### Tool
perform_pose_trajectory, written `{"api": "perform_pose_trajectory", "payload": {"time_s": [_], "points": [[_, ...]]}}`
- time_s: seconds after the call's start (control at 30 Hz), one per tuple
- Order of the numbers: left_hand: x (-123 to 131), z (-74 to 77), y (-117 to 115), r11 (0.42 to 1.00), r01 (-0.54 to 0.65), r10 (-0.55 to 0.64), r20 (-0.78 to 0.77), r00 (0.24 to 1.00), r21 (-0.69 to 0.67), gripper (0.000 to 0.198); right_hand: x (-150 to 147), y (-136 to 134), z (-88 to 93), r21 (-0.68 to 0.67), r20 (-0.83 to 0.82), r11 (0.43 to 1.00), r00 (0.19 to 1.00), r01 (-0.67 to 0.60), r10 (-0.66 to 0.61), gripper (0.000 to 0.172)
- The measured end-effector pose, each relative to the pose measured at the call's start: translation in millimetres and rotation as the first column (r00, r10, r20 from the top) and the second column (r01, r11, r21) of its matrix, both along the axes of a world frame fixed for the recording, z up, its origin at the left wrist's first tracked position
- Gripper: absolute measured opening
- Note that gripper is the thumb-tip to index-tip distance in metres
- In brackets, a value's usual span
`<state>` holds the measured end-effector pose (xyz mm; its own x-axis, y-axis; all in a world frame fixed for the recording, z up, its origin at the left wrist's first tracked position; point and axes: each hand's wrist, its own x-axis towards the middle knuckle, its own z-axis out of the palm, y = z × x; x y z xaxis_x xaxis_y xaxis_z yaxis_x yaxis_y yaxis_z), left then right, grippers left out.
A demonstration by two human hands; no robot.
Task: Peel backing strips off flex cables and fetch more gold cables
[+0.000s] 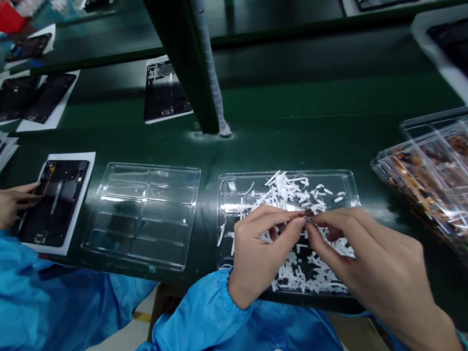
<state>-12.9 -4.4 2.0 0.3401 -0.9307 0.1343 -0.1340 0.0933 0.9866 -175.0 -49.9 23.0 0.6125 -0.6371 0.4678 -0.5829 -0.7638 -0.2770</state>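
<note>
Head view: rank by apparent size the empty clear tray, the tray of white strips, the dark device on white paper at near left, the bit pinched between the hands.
1-2. empty clear tray and strip tray: look alike, the second partly covered; unranked.
3. dark device.
4. pinched bit, tiniest.

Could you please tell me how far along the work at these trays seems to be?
Done: a heap of white strips fills the clear tray, and the blister tray beside it sits empty. In hand: the left hand and right hand pinch one small part between fingertips. Left: the stack of trays on the right holds many orange-brown parts, so much probably remains.
</note>
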Motion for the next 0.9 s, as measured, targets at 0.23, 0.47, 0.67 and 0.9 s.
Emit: {"api": "perform_pose_trajectory", "payload": {"time_s": [0.23,0.47,0.67,0.9], "points": [[2.4,-4.6,4.2,0.962,0.004,0.083,0.306,0.949,-0.273,0.015,1.4,-4.5,10.3,0.592,0.187,0.795,0.982,-0.132,0.024,0.016],[0.8,4.9,3.6,0.998,-0.001,0.001,0.007,1.000,-0.055,0.009,-23.6,-9.0,26.2,0.446,0.078,0.871,0.979,-0.204,0.189,0.017],[-3.9,7.1,3.8,0.991,0.094,-0.060,-0.295,0.954,0.100,0.012,-18.3,2.7,18.8,0.197,-0.001,0.973,0.992,-0.122,0.125,0.021],[-3.8,4.6,1.3,0.986,0.065,-0.032,-0.208,0.978,0.154,0.015,2.3,4.3,6.4,-0.059,-0.073,0.996,0.996,-0.064,0.060,0.028]]}}
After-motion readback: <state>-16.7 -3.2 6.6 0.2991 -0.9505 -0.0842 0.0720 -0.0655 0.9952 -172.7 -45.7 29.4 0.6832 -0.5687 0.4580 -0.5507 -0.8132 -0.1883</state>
